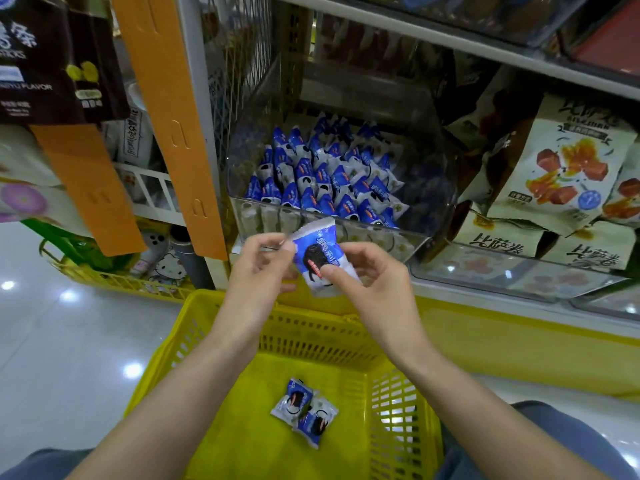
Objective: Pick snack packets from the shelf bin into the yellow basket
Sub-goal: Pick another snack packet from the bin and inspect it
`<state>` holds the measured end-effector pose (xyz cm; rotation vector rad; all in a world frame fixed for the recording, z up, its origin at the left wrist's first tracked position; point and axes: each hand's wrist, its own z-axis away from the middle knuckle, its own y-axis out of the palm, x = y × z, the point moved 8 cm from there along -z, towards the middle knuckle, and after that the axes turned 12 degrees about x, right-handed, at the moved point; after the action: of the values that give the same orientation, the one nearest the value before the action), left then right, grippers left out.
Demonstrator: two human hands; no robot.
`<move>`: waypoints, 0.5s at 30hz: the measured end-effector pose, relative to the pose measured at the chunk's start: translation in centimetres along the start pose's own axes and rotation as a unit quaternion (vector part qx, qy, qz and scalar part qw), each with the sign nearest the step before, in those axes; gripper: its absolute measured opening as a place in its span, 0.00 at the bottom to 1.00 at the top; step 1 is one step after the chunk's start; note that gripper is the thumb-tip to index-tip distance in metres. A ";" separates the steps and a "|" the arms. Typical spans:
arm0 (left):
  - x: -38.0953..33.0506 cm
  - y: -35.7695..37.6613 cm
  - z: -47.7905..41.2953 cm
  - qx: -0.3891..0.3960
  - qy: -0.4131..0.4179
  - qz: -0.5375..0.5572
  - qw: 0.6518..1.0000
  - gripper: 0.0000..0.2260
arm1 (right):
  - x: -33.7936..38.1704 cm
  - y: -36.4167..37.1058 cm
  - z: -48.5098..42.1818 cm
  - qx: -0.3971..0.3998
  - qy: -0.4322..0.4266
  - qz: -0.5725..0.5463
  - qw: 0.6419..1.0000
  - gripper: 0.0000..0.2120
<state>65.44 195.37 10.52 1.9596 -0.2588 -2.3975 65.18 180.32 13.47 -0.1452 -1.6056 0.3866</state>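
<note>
- Snack packet, blue-and-white foil (317, 258): pinched between left grip (258, 268) and right grip (367, 275), above far rim of yellow plastic basket (207, 306).
- Two matching packets (304, 410): lying on basket floor.
- Clear plastic shelf bin (249, 216): many packets left; task judged early.

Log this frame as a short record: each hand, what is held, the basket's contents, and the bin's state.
left hand: pinches the held packet's left edge
right hand: grips the held packet, thumb on its front
held packet: blue and white, above the basket
basket: yellow, two dropped packets on its floor
bin: clear, on the shelf, many bin packets inside
</note>
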 end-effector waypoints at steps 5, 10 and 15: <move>0.9 2.5 0.5 0.131 -0.038 0.113 0.984 0.21 | 2.4 0.3 1.3 -0.018 -0.132 0.254 0.958 0.14; 0.1 1.5 0.3 0.075 0.002 0.063 0.995 0.11 | 2.9 2.4 2.0 0.047 -0.192 0.282 0.939 0.13; -0.9 1.3 0.1 0.094 0.024 -0.005 0.995 0.08 | 1.3 0.4 0.5 0.017 -0.065 0.145 0.987 0.12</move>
<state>65.46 194.20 11.63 2.0956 -0.4906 -2.4078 64.48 181.08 14.55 -0.3365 -1.7094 0.6591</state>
